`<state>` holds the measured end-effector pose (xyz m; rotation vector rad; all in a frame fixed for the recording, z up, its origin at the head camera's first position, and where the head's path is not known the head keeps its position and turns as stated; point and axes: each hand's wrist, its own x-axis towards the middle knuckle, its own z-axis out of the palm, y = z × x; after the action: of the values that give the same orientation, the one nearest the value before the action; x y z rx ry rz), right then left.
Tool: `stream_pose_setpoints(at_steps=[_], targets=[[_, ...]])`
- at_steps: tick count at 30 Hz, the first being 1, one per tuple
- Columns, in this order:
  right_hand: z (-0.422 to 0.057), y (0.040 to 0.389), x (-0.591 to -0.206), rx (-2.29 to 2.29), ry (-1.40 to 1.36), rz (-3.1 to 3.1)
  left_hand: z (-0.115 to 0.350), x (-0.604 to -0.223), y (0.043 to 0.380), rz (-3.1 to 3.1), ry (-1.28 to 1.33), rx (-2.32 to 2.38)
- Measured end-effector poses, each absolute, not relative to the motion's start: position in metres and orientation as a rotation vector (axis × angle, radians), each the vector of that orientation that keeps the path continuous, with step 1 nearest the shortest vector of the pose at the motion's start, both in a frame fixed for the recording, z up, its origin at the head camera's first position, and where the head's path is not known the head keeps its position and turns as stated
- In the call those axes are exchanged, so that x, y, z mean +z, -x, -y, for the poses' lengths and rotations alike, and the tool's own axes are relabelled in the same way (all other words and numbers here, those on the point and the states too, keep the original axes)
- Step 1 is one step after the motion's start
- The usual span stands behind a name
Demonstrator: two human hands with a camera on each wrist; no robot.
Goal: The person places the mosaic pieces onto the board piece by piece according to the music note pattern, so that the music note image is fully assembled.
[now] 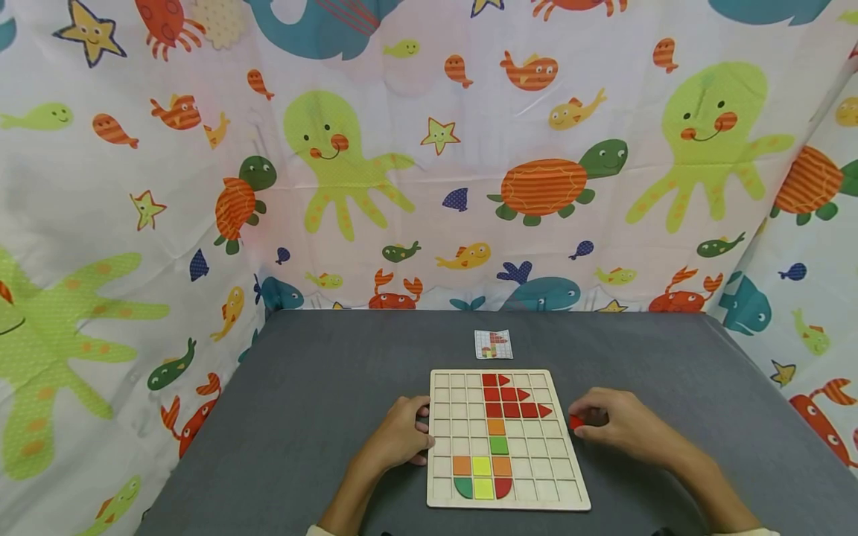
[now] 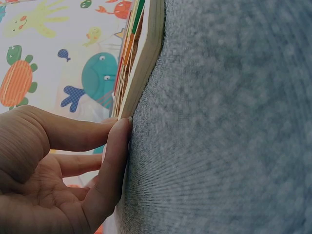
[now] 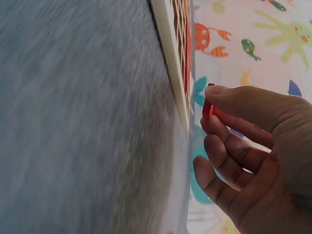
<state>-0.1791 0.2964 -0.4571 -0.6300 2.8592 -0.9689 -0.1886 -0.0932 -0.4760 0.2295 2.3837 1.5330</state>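
Note:
A square wooden grid board (image 1: 544, 467) lies on the table. Red squares and triangles (image 1: 511, 409) fill part of its upper rows. Below them come an orange square (image 1: 496, 426), a green square (image 1: 499, 445), then orange and yellow squares, and green and red rounded pieces at the bottom. My left hand (image 1: 400, 433) grips the board's left edge; in the left wrist view thumb and finger meet at the board's rim (image 2: 148, 53). Just off the right edge, my right hand (image 1: 620, 422) pinches a small red piece (image 3: 208, 103) between thumb and finger, its shape mostly covered.
Behind the board lies a small printed card (image 1: 493, 345) with a coloured grid pattern. Grey cloth covers the table (image 1: 322, 387). A curtain (image 1: 415, 260) printed with sea animals hangs along the back and sides.

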Motion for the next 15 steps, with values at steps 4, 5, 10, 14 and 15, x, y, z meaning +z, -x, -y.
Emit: stream_pose_setpoints(at_steps=[4, 5, 10, 14, 15], targets=[[-0.283, 0.183, -0.458, -1.006, 0.680, -2.844, 0.093, -0.476, 0.189, -2.389, -0.230, 1.528], [-0.279, 0.184, -0.459, -1.007, 0.691, -2.841, 0.093, -0.476, 0.189, -2.391, -0.231, 1.525], [-0.259, 0.187, -0.458, -1.025, 0.781, -2.809, 0.092, -0.476, 0.189, -2.400, -0.233, 1.515], [-0.244, 0.189, -0.458, -1.016, 0.834, -2.774, 0.093, -0.477, 0.188, -2.402, -0.237, 1.517], [-0.241, 0.189, -0.458, -1.009, 0.843, -2.766, 0.093, -0.477, 0.188, -2.401, -0.237, 1.519]])
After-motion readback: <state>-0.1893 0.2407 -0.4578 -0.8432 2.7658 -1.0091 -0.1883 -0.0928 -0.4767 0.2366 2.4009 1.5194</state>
